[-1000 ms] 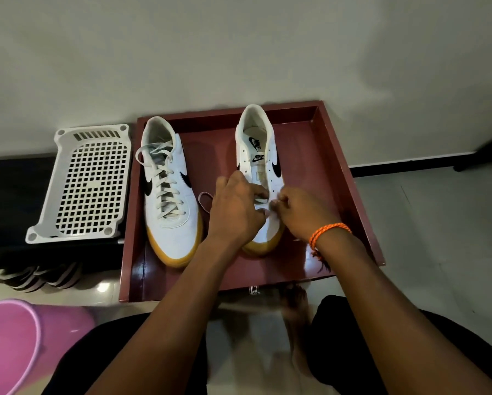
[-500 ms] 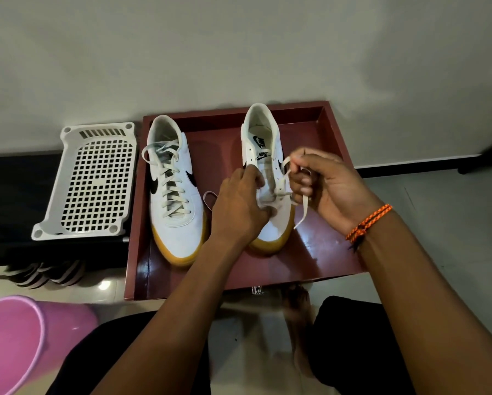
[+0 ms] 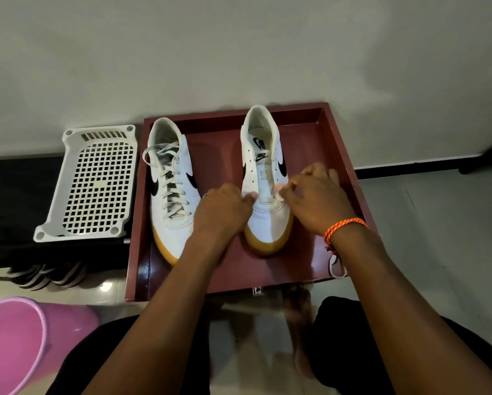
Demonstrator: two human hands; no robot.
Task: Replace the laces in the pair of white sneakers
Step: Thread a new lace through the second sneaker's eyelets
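Two sneakers [image 3: 263, 178], two hands [image 3: 270, 205]

Legible text: "NIKE" with swoosh, printed black on the insole of the right-hand sneaker [image 3: 263, 178], heel end. "NIKE" with swoosh again on its tongue label [image 3: 262, 156]. Black swoosh marks on the sides of both this shoe and the laced sneaker [image 3: 169, 189]. No other text or numbers readable.
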